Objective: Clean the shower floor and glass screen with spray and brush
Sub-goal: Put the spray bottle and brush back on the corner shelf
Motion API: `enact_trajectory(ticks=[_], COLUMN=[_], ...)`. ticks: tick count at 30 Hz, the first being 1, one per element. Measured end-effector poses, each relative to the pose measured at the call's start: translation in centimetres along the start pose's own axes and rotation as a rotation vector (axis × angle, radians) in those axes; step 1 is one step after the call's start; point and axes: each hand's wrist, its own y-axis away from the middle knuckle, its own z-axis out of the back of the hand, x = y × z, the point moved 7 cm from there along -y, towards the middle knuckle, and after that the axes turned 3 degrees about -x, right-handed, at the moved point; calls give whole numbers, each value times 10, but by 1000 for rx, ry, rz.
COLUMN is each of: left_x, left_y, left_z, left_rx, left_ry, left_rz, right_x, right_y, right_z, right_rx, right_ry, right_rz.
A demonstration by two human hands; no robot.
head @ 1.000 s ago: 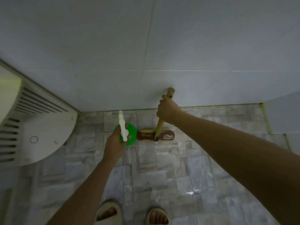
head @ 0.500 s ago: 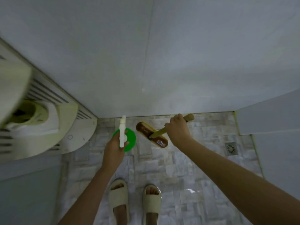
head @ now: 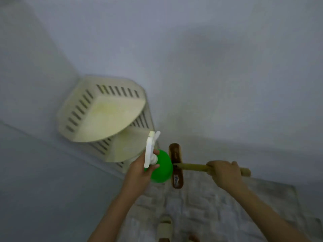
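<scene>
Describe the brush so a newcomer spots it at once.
Start at the cream slatted corner shelf. Just below it the left hand holds a green spray bottle, with the brush immediately to its right. Its head is the only dark brown thing, on a pale handle in the right hand.

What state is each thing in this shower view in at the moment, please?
Spray bottle: upright, gripped at the neck by the left hand, nozzle towards the wall.
Brush: held in the air, handle roughly level, gripped by the right hand.
Corner shelf: fixed in the wall corner, two tiers.
Sandal: on the tiled floor.
</scene>
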Motion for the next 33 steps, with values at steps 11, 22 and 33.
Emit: enact_trajectory(ticks=[11, 22, 33], left_x=[-96, -87, -63], left_y=[-32, -101, -139], left_z=[190, 230, 231], left_rx=[-346, -597, -603], left_ry=[107, 127, 79], left_rz=[-189, -140, -128], right_x=[131, 216, 226], right_y=[-48, -131, -172], right_z=[17, -23, -45], right_rx=[197, 346, 417], right_ry=[-577, -903, -806], right_rz=[103, 32, 81])
